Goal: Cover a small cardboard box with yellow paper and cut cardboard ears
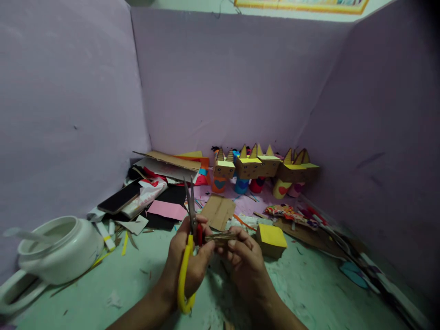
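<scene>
A pair of scissors with yellow handles rests in my left hand, its blades pointing up and away from me. The fingers of that hand are closed, and a small red piece shows beside the blades; I cannot tell whether it belongs to the scissors. My right hand pinches a small stack of brown cardboard, seen edge-on. The stack's left end meets my left fingertips. Just right of my right hand stands a box with a yellow top and brown sides.
Several cardboard figures with pointed ears on coloured tubes line the back. A flat cardboard piece lies before them. Left are a white pot, a dark phone-like slab and piled paper. Scraps lie along the right wall.
</scene>
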`<state>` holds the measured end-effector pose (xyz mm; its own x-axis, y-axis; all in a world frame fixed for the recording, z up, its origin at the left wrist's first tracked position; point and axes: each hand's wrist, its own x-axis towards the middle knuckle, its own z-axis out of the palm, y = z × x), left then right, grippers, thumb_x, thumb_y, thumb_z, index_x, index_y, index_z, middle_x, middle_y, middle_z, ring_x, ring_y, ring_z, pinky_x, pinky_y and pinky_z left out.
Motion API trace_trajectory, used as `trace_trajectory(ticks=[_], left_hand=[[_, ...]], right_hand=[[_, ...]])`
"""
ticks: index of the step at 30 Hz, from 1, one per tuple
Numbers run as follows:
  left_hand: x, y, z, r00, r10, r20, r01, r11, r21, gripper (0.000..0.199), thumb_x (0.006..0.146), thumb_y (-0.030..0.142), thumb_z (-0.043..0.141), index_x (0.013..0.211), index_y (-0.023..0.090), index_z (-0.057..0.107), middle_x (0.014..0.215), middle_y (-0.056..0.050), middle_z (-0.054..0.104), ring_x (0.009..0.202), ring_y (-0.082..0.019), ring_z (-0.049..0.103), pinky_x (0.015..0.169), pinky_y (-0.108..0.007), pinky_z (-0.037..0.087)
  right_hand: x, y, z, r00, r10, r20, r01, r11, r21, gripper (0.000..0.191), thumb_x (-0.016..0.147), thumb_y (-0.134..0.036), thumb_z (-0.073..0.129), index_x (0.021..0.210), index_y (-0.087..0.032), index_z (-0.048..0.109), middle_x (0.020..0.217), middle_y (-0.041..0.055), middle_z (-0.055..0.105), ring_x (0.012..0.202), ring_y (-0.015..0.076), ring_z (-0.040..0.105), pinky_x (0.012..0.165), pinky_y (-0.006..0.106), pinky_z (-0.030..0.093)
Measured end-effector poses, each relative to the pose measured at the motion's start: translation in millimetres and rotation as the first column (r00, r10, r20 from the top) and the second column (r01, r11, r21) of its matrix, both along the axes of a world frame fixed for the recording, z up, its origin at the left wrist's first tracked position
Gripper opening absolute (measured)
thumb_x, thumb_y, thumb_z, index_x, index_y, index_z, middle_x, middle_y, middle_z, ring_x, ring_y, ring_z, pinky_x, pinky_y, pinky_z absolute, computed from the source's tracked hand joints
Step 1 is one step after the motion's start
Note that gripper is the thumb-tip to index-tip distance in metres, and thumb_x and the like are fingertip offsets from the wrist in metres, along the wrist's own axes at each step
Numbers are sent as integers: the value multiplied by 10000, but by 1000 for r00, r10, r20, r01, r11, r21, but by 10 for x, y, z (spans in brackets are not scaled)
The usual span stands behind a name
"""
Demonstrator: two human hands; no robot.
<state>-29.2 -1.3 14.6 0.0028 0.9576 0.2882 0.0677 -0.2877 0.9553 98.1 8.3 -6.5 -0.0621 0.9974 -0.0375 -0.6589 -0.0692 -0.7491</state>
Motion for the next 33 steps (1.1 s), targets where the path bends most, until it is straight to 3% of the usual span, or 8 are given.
trace_trajectory(ticks=[8,18,21,24,26,29,31,33], left_hand=[[-138,56,179,995,-37,-88,28,995,-95,329,674,195,568,985,178,461,714,37,503,547,-92,477,539,-233,412],[-188,160,146,993,-111,-26,104,972,-209,373,606,164,577,962,171,466,650,51,523,503,-92,475,455,-205,381],[-207,191,136,973,-207,-98,178,952,-248,375,591,159,564,958,163,487,642,51,531,504,-92,470,471,-206,377],[-252,229,148,945,-162,-283,110,975,-192,357,660,252,557,1000,164,495,668,36,532,535,-114,496,510,-231,394],[-316,264,155,857,-55,-513,-23,989,-144,353,706,342,552,1009,169,506,714,1,570,619,-160,545,572,-265,410],[-452,338,111,517,59,-854,-299,947,-115,323,729,359,527,1003,188,526,802,-74,638,750,-267,598,631,-336,404],[-548,397,47,341,24,-940,-355,929,-105,303,724,295,505,1008,195,535,891,-108,651,836,-307,602,655,-358,406],[-631,448,-5,263,-22,-964,-348,930,-116,397,683,263,537,1074,190,527,998,-132,641,938,-319,584,707,-359,411]], right_hand=[[84,18,49,842,-81,534,-2,988,153,193,560,-293,747,650,-145,660,563,6,615,522,122,513,497,221,376],[30,33,-2,888,168,428,-185,983,-2,284,516,-328,787,670,-129,655,489,6,628,419,96,516,437,203,382],[24,38,-22,845,277,457,-280,958,-63,232,492,-274,774,622,-116,663,481,8,623,410,91,505,430,201,388],[36,65,-25,878,253,407,-224,967,-119,166,493,-215,746,577,-113,646,459,0,603,381,61,454,386,166,332],[55,92,-11,937,225,267,-181,967,-177,180,481,-210,744,557,-119,609,434,-20,562,341,33,388,341,143,262],[89,129,28,978,187,96,-158,954,-256,232,455,-211,760,548,-133,562,441,-41,524,334,22,366,327,135,285],[104,141,56,985,160,63,-138,953,-271,225,463,-211,754,557,-136,564,473,-33,542,379,44,435,377,154,389],[112,143,80,988,147,38,-132,956,-264,199,474,-204,735,560,-138,568,494,-29,554,429,66,491,426,171,452]])
